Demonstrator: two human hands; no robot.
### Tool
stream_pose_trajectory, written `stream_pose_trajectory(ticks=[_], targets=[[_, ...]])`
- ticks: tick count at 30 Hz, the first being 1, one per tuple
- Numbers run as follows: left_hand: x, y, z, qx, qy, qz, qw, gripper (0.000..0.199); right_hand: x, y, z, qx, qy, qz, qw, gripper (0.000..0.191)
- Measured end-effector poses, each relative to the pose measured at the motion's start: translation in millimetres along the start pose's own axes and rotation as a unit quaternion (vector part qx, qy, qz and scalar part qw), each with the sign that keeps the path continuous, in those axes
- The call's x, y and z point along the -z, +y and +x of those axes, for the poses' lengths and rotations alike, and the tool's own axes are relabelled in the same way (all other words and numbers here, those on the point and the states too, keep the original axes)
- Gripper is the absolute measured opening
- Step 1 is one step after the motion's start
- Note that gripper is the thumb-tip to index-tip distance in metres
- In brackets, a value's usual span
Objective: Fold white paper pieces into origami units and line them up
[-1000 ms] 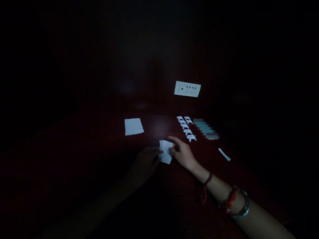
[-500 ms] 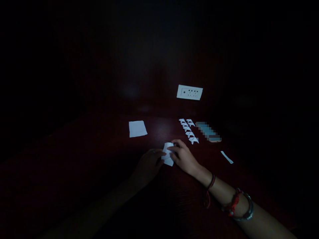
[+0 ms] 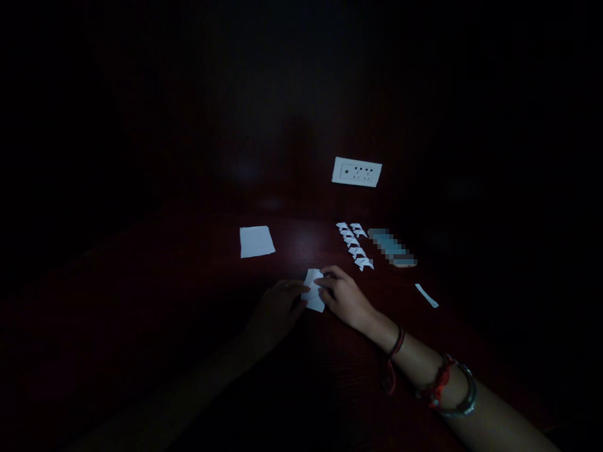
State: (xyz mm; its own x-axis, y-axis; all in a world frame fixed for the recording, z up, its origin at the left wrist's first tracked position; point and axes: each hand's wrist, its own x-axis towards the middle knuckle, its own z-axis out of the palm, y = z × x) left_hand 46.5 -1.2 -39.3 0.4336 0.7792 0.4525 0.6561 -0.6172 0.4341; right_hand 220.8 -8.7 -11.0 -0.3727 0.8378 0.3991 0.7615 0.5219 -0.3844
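Observation:
A small piece of white paper (image 3: pixel 313 301) with fold lines lies on the dark red table between my two hands. My left hand (image 3: pixel 277 307), mostly in shadow, grips its left edge with thumb and fingertips. On the other side, my right hand (image 3: pixel 346 295) holds the paper's right edge, its fingers bent over the top. Beyond my right hand lie several folded white paper pieces (image 3: pixel 351 242) in two rows, one long and one short. To the left at the back is a stack of square white sheets (image 3: pixel 257 242).
A phone (image 3: pixel 393 249) with a blurred-out screen rests right of the folded pieces. Nearer me on the right lies a narrow paper strip (image 3: pixel 426 295). A white socket plate (image 3: pixel 357 172) is on the back wall. Deep shadow covers the sides.
The whole view has shifted slightly, so everything appears a little further left and up. Both hands keep their hold on the paper, with hardly any finger movement.

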Motion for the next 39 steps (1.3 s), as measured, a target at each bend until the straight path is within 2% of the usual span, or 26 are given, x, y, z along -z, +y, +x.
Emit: stream_pose_trajectory(ticks=[5, 13, 19, 30, 39], targets=[[0.6, 0.5, -1.3, -0.004, 0.004, 0.003, 1.0, 0.021, -0.6, 2.5, 1.7, -0.017, 0.005, 0.021, 1.0, 0.025], [2.6, 3.1, -1.8, 0.001, -0.005, 0.011, 1.0, 0.021, 1.5, 2.7, 5.2, -0.06, 0.074, 0.139, 0.986, 0.031], [2.9, 3.3, -0.1, 0.001, -0.008, 0.006, 1.0, 0.022, 3.3, -1.5, 2.7, -0.049, 0.101, 0.133, 0.985, 0.031], [2.6, 7.2, 1.1, -0.033, -0.004, 0.05, 0.998, 0.021, 6.3, -7.0, 1.8, -0.034, 0.041, 0.107, 0.993, 0.035], [-1.9, 2.2, 0.9, -0.044, 0.01, 0.036, 0.998, 0.021, 5.6, -6.8, 1.8, -0.045, 0.03, 0.099, 0.994, 0.034]])
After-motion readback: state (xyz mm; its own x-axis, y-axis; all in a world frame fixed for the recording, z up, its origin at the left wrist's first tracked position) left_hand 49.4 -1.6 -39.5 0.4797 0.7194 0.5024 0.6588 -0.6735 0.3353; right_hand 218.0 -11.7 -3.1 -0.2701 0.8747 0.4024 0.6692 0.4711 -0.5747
